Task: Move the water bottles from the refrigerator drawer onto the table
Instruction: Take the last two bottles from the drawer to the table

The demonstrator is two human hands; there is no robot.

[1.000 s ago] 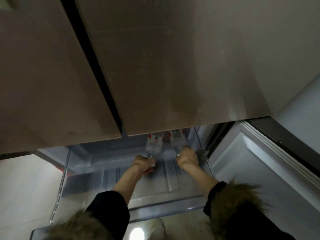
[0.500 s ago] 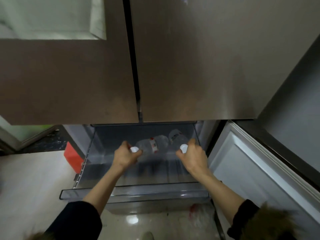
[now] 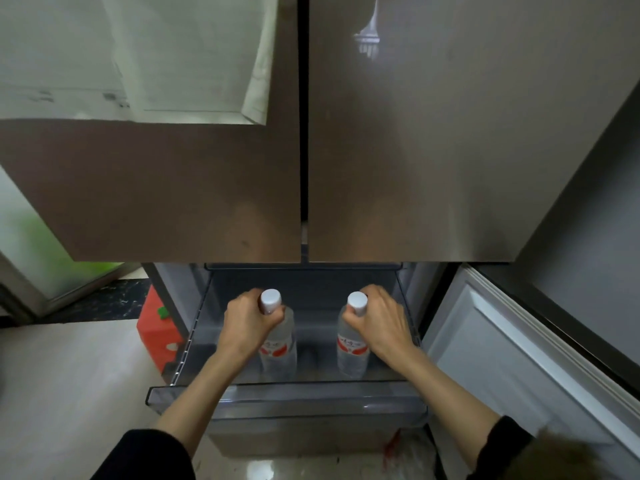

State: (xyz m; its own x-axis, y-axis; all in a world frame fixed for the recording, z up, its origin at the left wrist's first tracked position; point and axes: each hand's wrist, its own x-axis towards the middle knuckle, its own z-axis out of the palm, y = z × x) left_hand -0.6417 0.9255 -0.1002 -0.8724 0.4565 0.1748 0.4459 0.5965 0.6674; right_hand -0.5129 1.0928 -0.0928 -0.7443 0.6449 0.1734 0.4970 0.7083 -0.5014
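Two clear water bottles with white caps and red-and-white labels hang upright over the open refrigerator drawer (image 3: 287,398). My left hand (image 3: 244,323) grips the neck of the left bottle (image 3: 278,351) just under its cap. My right hand (image 3: 379,322) grips the neck of the right bottle (image 3: 352,351) the same way. Both bottle bottoms sit low inside the drawer; whether they touch its floor I cannot tell. The table is out of view.
The two closed upper refrigerator doors (image 3: 415,150) hang above the drawer. An open white lower door (image 3: 519,368) stands to the right. A red box (image 3: 157,327) sits on the pale floor to the left of the drawer.
The bottles lay on their sides in the drawer with my hands at their caps; now both are turned upright and lifted by their necks. My view has pulled back and up.
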